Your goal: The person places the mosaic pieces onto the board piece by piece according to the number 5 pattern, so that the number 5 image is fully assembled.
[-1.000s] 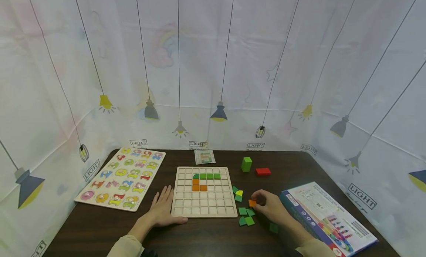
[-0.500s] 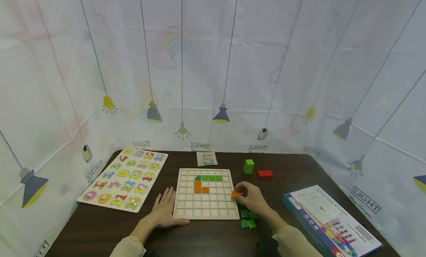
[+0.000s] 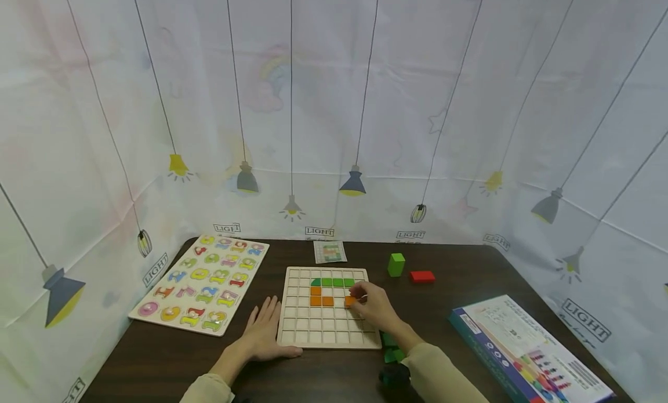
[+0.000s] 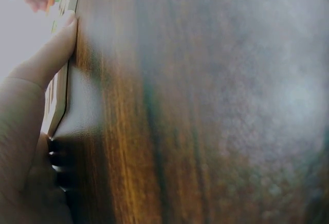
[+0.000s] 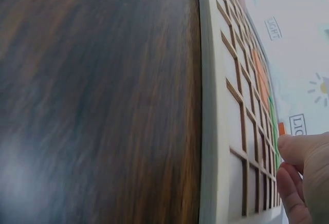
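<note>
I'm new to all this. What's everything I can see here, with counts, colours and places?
Grid board: one, pale wood, table's middle
Green tiles: four, green, in a row toward the board's far edge
Seated orange tiles: three, orange, on the board
Held orange tile: one, orange, over the board
Loose pieces: count unclear, green, by the board's right edge, partly hidden
Number puzzle: one, multicoloured, left
Pattern card: one, pale, behind the board
Green block: one, green, far right
Red block: one, red, beside it
Box: one, blue and white, right
Table: one, dark brown, underneath
Lamp-print backdrop: one, whitish, surrounding
Sleeves: two, cream, forearms
Left hand: one, bare, at the board's left edge
Right hand: one, bare, pinching the held tile
</note>
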Action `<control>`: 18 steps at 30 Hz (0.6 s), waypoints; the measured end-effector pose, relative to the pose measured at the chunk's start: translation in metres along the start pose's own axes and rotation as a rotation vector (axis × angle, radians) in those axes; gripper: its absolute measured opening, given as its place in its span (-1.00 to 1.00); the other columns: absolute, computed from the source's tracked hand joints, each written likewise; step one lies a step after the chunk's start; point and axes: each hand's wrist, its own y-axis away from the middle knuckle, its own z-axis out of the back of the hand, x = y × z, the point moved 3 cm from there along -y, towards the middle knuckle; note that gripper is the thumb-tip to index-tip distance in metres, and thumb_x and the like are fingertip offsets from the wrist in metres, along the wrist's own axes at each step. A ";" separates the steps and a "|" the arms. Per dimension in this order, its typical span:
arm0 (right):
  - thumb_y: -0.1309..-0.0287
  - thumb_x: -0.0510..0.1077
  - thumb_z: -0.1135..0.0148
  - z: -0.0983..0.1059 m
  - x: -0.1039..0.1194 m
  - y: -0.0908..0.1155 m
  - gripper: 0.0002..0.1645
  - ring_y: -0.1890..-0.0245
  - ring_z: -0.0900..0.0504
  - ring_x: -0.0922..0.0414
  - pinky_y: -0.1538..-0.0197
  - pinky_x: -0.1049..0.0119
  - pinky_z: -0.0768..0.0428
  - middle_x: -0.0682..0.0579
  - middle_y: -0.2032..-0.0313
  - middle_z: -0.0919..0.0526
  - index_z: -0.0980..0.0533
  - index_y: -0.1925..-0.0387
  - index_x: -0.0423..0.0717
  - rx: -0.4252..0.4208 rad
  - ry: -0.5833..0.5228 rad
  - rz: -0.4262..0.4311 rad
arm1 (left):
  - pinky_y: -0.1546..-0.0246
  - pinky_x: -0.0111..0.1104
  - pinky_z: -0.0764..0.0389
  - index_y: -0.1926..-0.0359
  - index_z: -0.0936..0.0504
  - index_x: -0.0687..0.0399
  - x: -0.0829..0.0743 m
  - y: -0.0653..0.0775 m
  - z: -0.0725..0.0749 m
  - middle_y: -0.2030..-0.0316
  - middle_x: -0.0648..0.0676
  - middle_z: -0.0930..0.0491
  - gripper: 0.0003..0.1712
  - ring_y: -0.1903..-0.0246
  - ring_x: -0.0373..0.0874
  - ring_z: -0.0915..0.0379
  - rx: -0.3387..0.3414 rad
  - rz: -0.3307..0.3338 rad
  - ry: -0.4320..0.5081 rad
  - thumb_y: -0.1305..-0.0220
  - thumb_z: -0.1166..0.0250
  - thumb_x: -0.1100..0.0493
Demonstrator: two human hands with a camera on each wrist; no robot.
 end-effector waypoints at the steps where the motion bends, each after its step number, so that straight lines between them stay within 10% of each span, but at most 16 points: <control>1: 0.02 -0.43 -0.32 -0.003 0.000 -0.002 -0.70 0.26 -0.61 0.05 0.21 0.26 -0.62 -0.08 0.27 -0.61 -0.54 0.17 -0.30 0.001 0.003 0.006 | -0.31 0.11 0.21 -0.44 0.09 0.34 0.000 0.000 0.000 -0.43 0.32 0.15 0.44 -0.42 0.18 0.33 0.003 0.002 0.001 0.16 -0.26 -0.55; 18: 0.00 -0.38 -0.32 -0.022 0.000 -0.016 -0.72 0.30 -0.59 0.13 0.23 0.30 -0.60 -0.01 0.29 -0.61 -0.55 0.18 -0.24 0.044 0.047 0.007 | -0.31 0.11 0.19 -0.44 0.08 0.35 -0.002 0.002 0.002 -0.42 0.33 0.14 0.44 -0.41 0.18 0.32 -0.007 0.002 -0.012 0.16 -0.25 -0.56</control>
